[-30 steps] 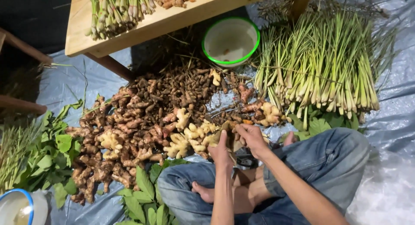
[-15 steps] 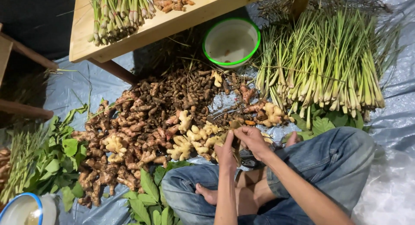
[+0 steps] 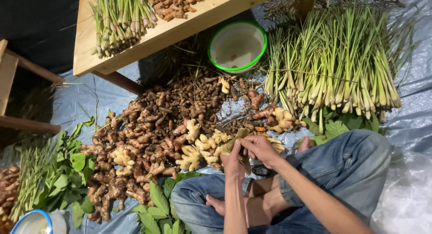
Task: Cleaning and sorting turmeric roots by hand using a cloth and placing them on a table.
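Person sits cross-legged on a grey tarp (image 3: pixel 405 126). Both hands meet just below the near edge of the root pile (image 3: pixel 153 130). Left hand (image 3: pixel 233 158) is curled closed around a small pale-brown piece (image 3: pixel 238 136), likely a root or a leaf strip; too small to tell which. Right hand (image 3: pixel 261 148) has its fingers bent onto the same piece from the right, pinching rather than spread. Whether a blade is in either hand cannot be told.

Risks, as judgement:
- Piece is small and fingers crowd it; a slip would drop it into the lap or back onto the pile.
- If a knife is hidden in the grip, the thumbs sit close to the work, so a cut is possible.
- Pile is loose; a knee shift could roll roots off it.
- Bowl (image 3: pixel 237 47) lies beyond the pile, a long reach over the roots.
- Stalks (image 3: pixel 333 72) right of the pile lie close to the right knee and could get crushed.
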